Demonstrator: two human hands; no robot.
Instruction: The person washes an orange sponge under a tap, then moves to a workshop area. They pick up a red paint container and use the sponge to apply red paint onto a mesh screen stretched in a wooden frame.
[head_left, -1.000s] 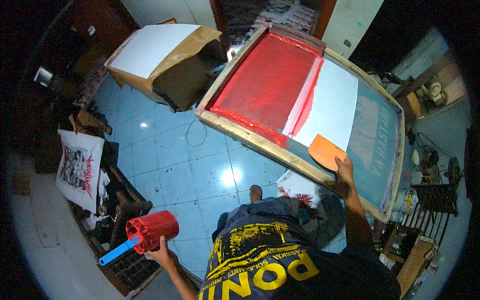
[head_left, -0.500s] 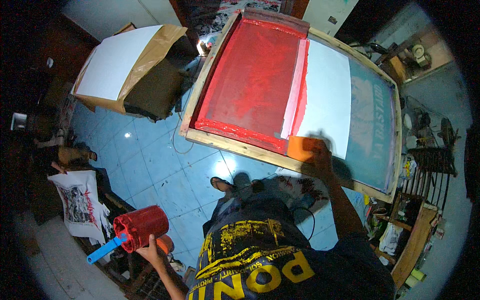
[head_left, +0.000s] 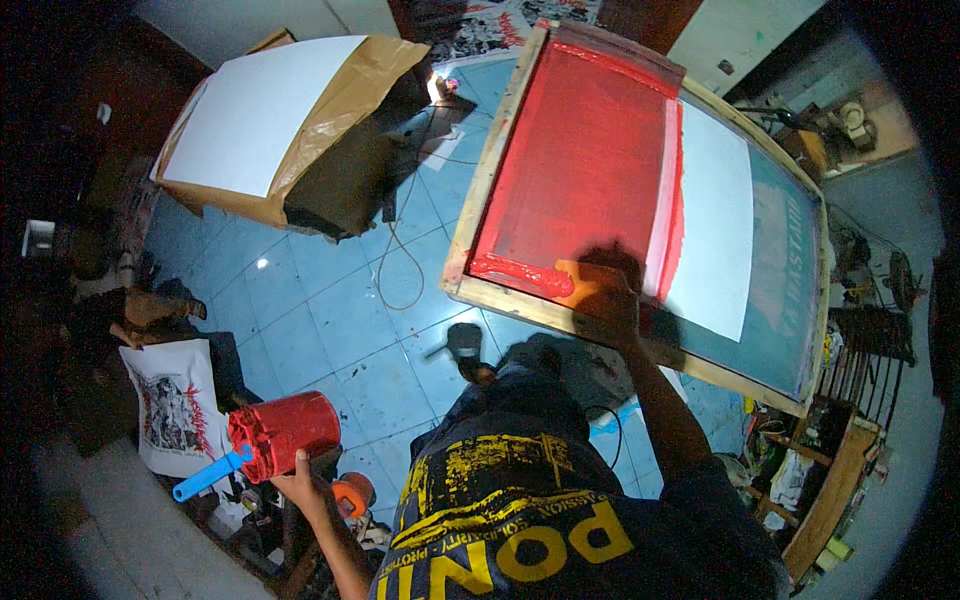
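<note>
My left hand grips a red, ink-smeared can tilted on its side at the lower left. A tool's blue handle sticks out of its mouth. At the near edge of a wood-framed printing screen, my right hand holds an orange scraper, partly in shadow. Its left end touches a thick bead of red ink. Red ink covers the left mesh, bordered by a pale pink strip. Right of that lies a white sheet, then bare teal mesh.
A box covered in brown wrap with a white sheet on top stands at the far left. A cable loops over the blue tiled floor. A printed sheet and an orange round object lie lower left; a wooden shelf is at right.
My right hand has drawn the scraper leftward along the screen's near edge, into the red ink, which bunches at its end. The view has shifted; my left hand still holds the can.
</note>
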